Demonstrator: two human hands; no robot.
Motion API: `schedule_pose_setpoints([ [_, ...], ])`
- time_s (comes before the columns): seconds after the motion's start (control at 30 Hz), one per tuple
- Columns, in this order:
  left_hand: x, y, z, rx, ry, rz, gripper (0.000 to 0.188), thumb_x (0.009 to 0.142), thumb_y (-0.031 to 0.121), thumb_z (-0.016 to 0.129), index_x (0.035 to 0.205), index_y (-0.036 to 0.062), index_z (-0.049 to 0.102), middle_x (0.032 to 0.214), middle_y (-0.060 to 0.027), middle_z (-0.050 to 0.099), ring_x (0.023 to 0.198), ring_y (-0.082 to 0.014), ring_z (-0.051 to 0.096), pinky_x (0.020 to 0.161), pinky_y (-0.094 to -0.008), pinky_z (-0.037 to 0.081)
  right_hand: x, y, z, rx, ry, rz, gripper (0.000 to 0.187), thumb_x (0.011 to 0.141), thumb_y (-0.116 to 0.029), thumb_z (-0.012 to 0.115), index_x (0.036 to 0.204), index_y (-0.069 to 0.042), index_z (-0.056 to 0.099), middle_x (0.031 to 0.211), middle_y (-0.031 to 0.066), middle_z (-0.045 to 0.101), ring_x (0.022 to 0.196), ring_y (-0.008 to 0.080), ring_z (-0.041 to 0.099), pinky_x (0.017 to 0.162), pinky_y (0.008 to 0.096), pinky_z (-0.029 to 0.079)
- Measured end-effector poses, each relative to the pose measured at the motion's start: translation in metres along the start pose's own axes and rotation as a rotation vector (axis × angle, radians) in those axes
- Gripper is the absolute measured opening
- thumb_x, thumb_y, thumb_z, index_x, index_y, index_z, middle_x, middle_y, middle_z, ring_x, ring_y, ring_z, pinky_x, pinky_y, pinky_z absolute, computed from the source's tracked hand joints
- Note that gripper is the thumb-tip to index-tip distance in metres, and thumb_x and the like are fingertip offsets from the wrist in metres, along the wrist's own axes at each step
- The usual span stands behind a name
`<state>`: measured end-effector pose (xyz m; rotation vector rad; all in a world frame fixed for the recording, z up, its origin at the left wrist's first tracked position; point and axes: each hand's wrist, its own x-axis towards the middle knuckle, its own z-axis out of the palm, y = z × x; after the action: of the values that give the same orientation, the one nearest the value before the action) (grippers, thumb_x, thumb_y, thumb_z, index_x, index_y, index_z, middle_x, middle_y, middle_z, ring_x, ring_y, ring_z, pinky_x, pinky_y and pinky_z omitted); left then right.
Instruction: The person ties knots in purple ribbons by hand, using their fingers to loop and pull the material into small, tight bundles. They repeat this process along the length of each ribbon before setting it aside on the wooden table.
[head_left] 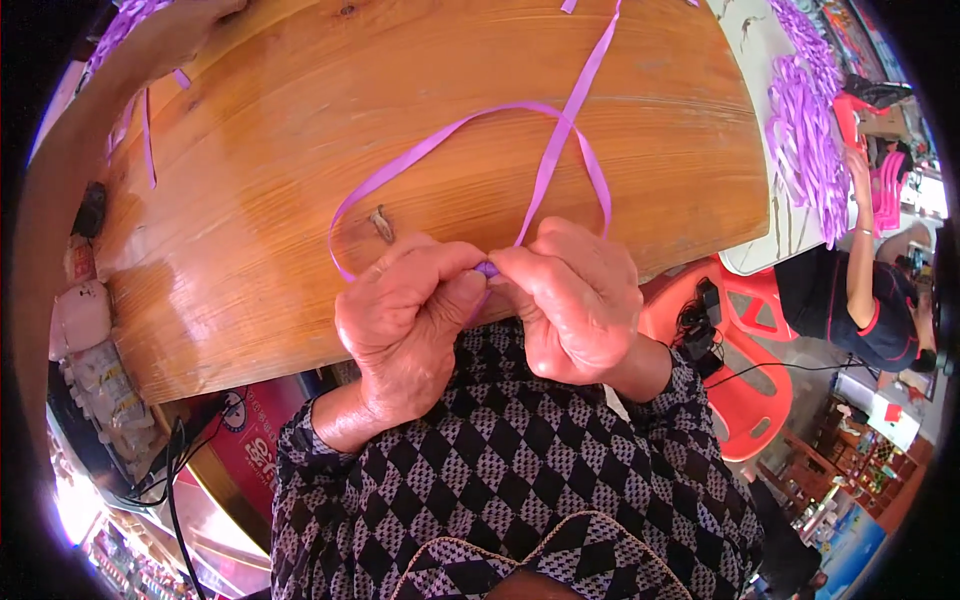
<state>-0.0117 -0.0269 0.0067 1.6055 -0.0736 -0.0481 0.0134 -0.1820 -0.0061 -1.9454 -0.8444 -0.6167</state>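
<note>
Patterned top, table and red chair surround left hand and right hand, each grip pinching ribbon.

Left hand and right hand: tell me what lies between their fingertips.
The head view shows a small bunched bit of purple ribbon between left hand and right hand.

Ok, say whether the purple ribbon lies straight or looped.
Looped: a curved stretch of ribbon crosses a straighter one beyond the right hand.
</note>
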Motion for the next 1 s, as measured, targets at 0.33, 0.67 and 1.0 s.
schedule_pose_setpoints([
  [0.33, 0.009, 0.012, -0.003, -0.120, -0.095, 0.000, 0.014, 0.079, 0.000, 0.064, 0.093, -0.0028, 0.062, 0.077, -0.0046, 0.057, 0.067, -0.0105, 0.052, 0.057, -0.0221, 0.042, 0.003, 0.002, -0.013, -0.013, 0.042, -0.004, 0.021, 0.066, 0.003, 0.067, 0.087, 0.006, 0.062, 0.061, 0.0080, 0.055, 0.046, 0.0184, 0.044, 0.040, 0.0284, 0.031],
  [0.67, 0.009, 0.015, -0.009, 0.092, -0.159, 0.120, 0.013, 0.079, 0.002, 0.065, 0.091, -0.0026, 0.063, 0.076, -0.0055, 0.058, 0.065, -0.0110, 0.052, 0.056, -0.0227, 0.042, 0.005, 0.000, -0.022, -0.078, -0.037, -0.106, 0.037, 0.051, 0.002, 0.064, 0.087, 0.009, 0.062, 0.061, 0.0077, 0.053, 0.047, 0.0183, 0.044, 0.040, 0.0279, 0.031],
  [1.0, 0.014, 0.009, -0.009, 0.460, -0.082, 0.462, 0.019, 0.067, 0.001, 0.070, 0.085, -0.0004, 0.063, 0.071, -0.0085, 0.057, 0.063, -0.0197, 0.055, 0.052, -0.0275, 0.042, 0.012, -0.004, -0.025, -0.173, -0.131, -0.160, 0.048, 0.038, -0.010, 0.055, 0.082, 0.008, 0.061, 0.058, 0.0049, 0.041, 0.047, 0.0177, 0.038, 0.039, 0.0282, 0.027],
])
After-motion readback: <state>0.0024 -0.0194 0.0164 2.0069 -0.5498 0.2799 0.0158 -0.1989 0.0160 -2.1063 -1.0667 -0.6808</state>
